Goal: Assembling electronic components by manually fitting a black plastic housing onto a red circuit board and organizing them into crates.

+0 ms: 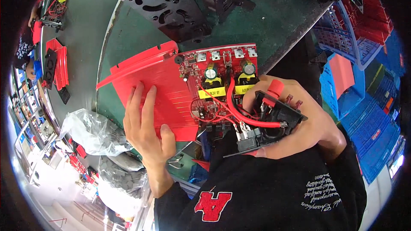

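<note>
A red metal housing (160, 98) lies in front of me. On its right part sits a red circuit board (192, 66) with round capacitors and yellow-taped transformers. My left hand (147, 130) rests on the housing's bare red inside, fingers stretched out. My right hand (306, 119) grips a black end panel (280, 115) that carries a red terminal knob (273, 92) and a black socket block (249, 139). A thick red cable (252, 121) and thinner red wires link the panel to the board. Part of the panel is hidden by my fingers.
Black end panels with fan slots (171, 6) stand on the green table (132, 30) behind the housing. Blue crates (359, 51) are on the right, one with red parts. Plastic-wrapped material (96, 132) lies at left. Further left are another red housing (60, 62) and a person's hand.
</note>
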{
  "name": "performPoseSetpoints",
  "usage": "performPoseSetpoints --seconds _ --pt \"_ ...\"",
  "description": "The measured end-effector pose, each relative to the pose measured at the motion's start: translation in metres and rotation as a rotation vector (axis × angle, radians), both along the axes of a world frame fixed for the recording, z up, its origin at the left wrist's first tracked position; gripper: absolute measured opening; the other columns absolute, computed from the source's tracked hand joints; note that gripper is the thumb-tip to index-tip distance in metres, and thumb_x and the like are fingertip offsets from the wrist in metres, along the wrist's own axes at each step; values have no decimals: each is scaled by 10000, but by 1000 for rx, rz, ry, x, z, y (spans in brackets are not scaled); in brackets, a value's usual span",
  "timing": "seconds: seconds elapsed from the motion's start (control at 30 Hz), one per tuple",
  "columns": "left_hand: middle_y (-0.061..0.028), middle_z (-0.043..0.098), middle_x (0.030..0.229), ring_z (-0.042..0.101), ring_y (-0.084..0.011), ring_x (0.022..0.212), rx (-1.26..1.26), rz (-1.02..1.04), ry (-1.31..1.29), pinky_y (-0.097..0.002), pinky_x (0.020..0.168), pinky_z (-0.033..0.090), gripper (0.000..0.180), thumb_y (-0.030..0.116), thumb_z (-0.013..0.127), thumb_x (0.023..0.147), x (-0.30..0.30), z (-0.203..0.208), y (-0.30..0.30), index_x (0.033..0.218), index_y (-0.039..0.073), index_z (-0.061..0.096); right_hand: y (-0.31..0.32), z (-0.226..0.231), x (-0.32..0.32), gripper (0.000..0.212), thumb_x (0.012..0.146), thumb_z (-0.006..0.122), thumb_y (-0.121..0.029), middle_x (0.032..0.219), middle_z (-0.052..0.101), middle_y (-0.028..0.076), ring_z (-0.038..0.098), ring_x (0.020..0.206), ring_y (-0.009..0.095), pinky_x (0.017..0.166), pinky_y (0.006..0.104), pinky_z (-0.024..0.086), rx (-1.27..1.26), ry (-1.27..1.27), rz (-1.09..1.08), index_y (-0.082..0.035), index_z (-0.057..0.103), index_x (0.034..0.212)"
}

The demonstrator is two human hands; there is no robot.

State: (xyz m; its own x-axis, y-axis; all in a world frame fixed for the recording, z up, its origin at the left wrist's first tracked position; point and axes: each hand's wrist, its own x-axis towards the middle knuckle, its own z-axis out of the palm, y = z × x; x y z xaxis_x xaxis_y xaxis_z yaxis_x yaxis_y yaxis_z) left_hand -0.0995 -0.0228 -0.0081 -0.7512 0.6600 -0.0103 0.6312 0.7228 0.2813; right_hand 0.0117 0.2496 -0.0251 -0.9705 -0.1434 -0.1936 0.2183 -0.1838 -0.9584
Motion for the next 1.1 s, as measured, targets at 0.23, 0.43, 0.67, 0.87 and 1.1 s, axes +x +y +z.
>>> performPoseSetpoints --seconds 0.23,0.43,0.67,0.87,1.1 --pt "-236 524 1317 513 -422 1199 13 -5 1 -470 992 400 673 206 489 604 0 -2 0 1237 3 593 -5 2 0 475 532 837 -216 829 559 60 535 744 168 688 290 394 -54 -92 -43 -29 596 896" --pt "-238 525 1317 517 -419 1194 11 3 -8 -467 997 398 662 210 483 620 0 -1 1 1239 4 596 -5 4 -1 458 530 831 -211 828 558 63 532 753 169 691 292 391 -38 -104 -27 -32 597 880" --pt "-241 529 1312 524 -417 1188 -1 -6 14 -467 996 399 616 249 477 688 1 -1 -2 1240 5 598 -3 -3 1 466 542 821 -252 822 556 71 527 738 191 687 298 392 27 -21 -37 -29 611 892" --pt "-247 516 1324 516 -423 1194 -7 -19 6 -475 998 396 617 287 470 712 -1 -4 -4 1245 2 590 0 -1 1 489 541 820 -277 827 566 87 542 736 195 676 294 405 7 -10 -21 -20 617 905" --pt "-254 511 1325 502 -433 1206 -18 1 -13 -482 1012 378 623 289 476 707 0 -3 -1 1246 -4 582 -4 -3 -6 566 586 837 -232 879 573 104 576 746 211 672 305 447 35 18 6 4 595 1039"
